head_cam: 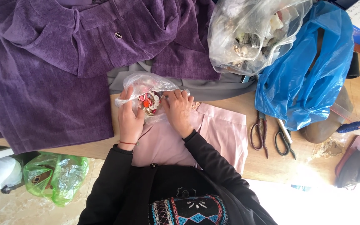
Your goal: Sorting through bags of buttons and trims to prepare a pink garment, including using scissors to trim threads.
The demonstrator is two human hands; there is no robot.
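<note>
1. Head view, risk: the small clear bag of buttons (148, 98) is thin and slack, its mouth pulled open between both hands. If one side slips, I judge the buttons could spill over the pink fabric (213, 133) and roll off the desk (271, 162) edge to the floor.
2. Risk: a few loose pale buttons (195, 105) already lie on the pink fabric just beside the right hand; a sleeve sweep could knock them away.
3. Risk: two pairs of scissors (271, 135) lie near the right forearm, beside the blue plastic bag (309, 71). A blind reach that way could catch a blade.
4. Risk: the big clear bag (251, 33) of mixed trimmings slumps on the purple garment (63, 62); it could tip toward the work if the cloth is tugged.
5. Where: the button bag sits mid-desk on the pink fabric's upper edge, over a grey cloth (213, 88), touching both hands.
6. Left hand (129, 118): fingers curled, pinching the bag's left side, thumb on the plastic; a thin red band at the wrist.
7. Right hand (179, 109): palm down, fingers bent, tips pressing on or into the bag's right side; I cannot tell whether it has a button picked out.
8. Both forearms in black sleeves, elbows tucked close.
9. Below the desk a green bag (57, 175) rests on the floor.
</note>
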